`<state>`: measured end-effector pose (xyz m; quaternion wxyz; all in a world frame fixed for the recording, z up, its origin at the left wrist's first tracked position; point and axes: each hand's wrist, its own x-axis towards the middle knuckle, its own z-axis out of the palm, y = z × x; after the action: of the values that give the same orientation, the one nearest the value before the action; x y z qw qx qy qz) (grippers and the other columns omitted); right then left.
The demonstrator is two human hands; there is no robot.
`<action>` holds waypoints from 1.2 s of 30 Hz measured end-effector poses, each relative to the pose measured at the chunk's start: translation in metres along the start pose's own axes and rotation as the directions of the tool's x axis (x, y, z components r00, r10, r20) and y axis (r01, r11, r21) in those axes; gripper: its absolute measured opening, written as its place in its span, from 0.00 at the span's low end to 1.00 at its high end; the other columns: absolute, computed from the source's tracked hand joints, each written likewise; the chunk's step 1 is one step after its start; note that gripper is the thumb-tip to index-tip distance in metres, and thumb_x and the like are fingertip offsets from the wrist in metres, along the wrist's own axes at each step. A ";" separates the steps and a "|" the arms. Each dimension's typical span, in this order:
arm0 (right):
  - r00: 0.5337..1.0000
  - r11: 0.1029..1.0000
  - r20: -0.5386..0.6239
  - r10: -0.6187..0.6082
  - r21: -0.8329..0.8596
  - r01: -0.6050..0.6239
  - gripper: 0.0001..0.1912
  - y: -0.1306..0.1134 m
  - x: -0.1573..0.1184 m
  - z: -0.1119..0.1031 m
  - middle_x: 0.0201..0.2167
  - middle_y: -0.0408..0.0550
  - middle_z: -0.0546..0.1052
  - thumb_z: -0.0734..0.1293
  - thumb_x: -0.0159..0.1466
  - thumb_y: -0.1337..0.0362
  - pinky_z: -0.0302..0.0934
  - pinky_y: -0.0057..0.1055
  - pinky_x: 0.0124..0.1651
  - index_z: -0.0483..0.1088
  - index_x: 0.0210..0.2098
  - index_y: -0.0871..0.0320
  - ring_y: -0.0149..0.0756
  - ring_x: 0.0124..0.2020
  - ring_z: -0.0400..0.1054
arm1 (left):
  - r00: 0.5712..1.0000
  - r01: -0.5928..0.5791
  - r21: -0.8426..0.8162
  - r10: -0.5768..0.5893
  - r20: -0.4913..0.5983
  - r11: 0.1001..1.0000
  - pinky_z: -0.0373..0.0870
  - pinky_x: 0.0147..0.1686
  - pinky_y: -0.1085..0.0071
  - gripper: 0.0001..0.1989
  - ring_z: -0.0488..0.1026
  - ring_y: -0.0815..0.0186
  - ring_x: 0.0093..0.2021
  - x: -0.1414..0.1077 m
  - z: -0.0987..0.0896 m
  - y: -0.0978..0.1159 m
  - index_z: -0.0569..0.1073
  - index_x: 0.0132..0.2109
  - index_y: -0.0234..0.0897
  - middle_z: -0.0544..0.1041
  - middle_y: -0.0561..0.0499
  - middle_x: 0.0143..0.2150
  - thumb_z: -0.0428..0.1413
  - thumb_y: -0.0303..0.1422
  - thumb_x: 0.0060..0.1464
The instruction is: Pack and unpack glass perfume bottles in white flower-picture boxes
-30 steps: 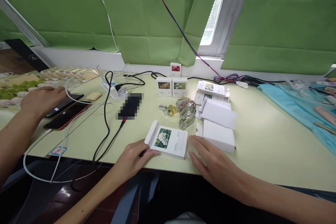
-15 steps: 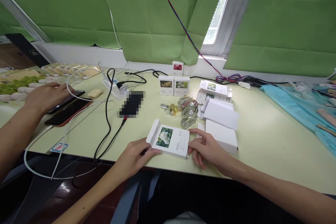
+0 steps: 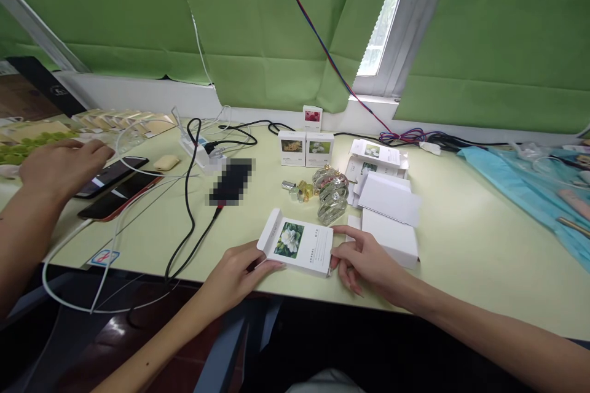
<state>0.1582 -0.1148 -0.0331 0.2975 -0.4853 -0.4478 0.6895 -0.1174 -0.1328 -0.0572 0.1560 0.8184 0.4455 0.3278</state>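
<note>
A white carton with a white-flower picture [image 3: 306,248] lies flat near the table's front edge, an end flap raised on its left. My left hand [image 3: 240,269] grips that left end, its thumb along the front side and some fingers hidden behind the flap. At the opposite end my right hand [image 3: 364,261] has its thumb and index finger closed on the carton's short edge. Just behind the carton stand several clear glass bottles [image 3: 332,201], with small yellow and clear vials [image 3: 299,191] to their left. White cartons [image 3: 389,236] are piled beyond my right hand.
Two small picture boxes [image 3: 306,148] stand behind the bottles, another box [image 3: 312,116] against the wall. Cables, a power strip [image 3: 203,153], a pixelated dark item [image 3: 231,182] and phones [image 3: 120,195] occupy the left. A co-worker's hand [image 3: 64,169] is there. Blue plastic [image 3: 520,190] lies right.
The co-worker's hand has lifted off the phone and moved left. My two hands and the carton have barely moved.
</note>
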 end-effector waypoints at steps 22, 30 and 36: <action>0.995 0.999 -0.097 0.007 -0.038 -0.011 0.14 -0.006 0.007 0.005 0.16 0.34 0.72 0.67 0.51 0.68 0.50 0.22 0.09 0.63 0.37 0.55 0.27 0.10 0.60 | 0.999 -0.011 0.008 0.010 0.034 1.000 0.58 0.26 0.76 0.15 0.62 0.72 0.25 -0.001 0.000 -0.002 0.71 0.29 0.33 0.71 0.53 0.25 0.57 0.34 0.65; 0.992 0.968 -0.126 -0.022 -0.249 -0.010 0.23 -0.002 -0.001 -0.006 0.15 0.32 0.70 0.63 0.50 0.71 0.57 0.24 0.12 0.65 0.46 0.57 0.30 0.09 0.61 | 0.999 -0.026 0.012 0.027 -0.027 1.000 0.54 0.23 0.76 0.18 0.59 0.74 0.23 0.000 -0.002 -0.001 0.66 0.25 0.34 0.65 0.56 0.22 0.58 0.33 0.63; 0.845 0.566 -0.014 -0.534 -0.748 0.345 0.22 0.009 -0.009 -0.008 0.23 0.38 0.73 0.64 0.60 0.71 0.66 0.28 0.23 0.70 0.53 0.57 0.31 0.17 0.68 | 1.000 0.014 0.000 -0.014 -0.003 1.000 0.56 0.24 0.77 0.18 0.61 0.73 0.23 -0.001 -0.002 -0.003 0.68 0.26 0.34 0.68 0.55 0.23 0.59 0.36 0.63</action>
<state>0.1693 -0.1230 -0.0385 0.2973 -0.5129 -0.7490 0.2958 -0.1212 -0.1322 -0.0579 0.1578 0.8146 0.4516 0.3279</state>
